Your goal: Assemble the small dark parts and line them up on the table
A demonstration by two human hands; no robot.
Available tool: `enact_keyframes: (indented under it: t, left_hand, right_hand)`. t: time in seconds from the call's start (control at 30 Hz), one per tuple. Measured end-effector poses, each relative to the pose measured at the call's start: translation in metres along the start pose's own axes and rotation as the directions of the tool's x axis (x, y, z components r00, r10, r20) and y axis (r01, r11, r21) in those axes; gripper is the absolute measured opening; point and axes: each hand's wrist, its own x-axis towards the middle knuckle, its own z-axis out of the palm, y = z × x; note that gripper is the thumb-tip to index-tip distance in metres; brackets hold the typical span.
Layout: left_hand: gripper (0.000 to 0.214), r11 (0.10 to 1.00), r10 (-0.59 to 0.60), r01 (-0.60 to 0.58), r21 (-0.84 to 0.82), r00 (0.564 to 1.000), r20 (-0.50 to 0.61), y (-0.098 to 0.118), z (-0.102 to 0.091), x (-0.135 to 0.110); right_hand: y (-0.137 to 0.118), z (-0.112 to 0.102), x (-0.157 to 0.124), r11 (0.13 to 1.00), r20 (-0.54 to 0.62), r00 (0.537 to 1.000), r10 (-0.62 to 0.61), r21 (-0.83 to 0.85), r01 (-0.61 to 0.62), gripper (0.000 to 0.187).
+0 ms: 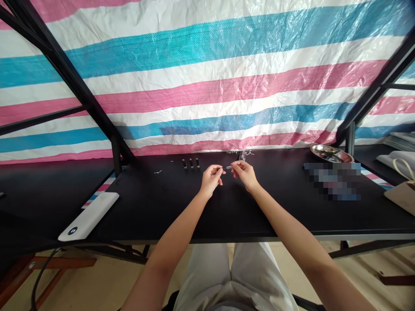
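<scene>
A thin small part (pixel 228 167) is pinched between the closed fingertips of the left hand (pixel 211 179) and the right hand (pixel 245 174), just above the black table (pixel 181 207) (three small dark cylinders (pixel 190 163) are stood near the left hand).

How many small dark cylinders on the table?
3, in a row left of the left hand: left cylinder, middle cylinder, right cylinder. Others may hide behind the right hand.
</scene>
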Motion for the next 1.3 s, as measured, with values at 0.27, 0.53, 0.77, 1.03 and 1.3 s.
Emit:
enact_keyframes:
  t: [0.27, 0.53, 0.77, 1.03, 1.3]
  left_hand:
    - [0.031, 0.998, 0.041, -0.037, 0.06, 0.997, -0.063, -0.004, -0.003, 0.003]
    - [0.031, 0.994, 0.072, -0.06, 0.094, 0.989, -0.13, -0.002, -0.004, 0.002]
    - [0.029, 0.991, 0.091, -0.072, 0.112, 0.981, -0.173, -0.004, -0.007, 0.005]
    - [0.022, 0.991, 0.005, -0.012, 0.134, 0.999, 0.046, -0.004, -0.001, 0.0]
    - [0.017, 0.996, -0.072, 0.067, 0.061, 0.994, 0.076, -0.003, -0.002, 0.0]
  right_hand:
    - [-0.002, -0.011, 0.002, 0.992, 0.125, 0.99, 0.062, -0.113, -0.048, 0.033]
    - [0.005, -0.018, 0.002, 0.788, 0.325, 0.927, -0.188, -0.514, 0.34, 0.024]
    - [0.008, -0.027, 0.007, 0.659, 0.261, 0.935, -0.241, -0.663, 0.355, 0.015]
    - [0.005, -0.007, -0.005, 0.877, 0.324, 0.926, -0.192, -0.366, 0.31, 0.026]
    - [0.009, -0.006, -0.007, 0.888, 0.371, 0.918, -0.141, -0.364, 0.283, 0.025]
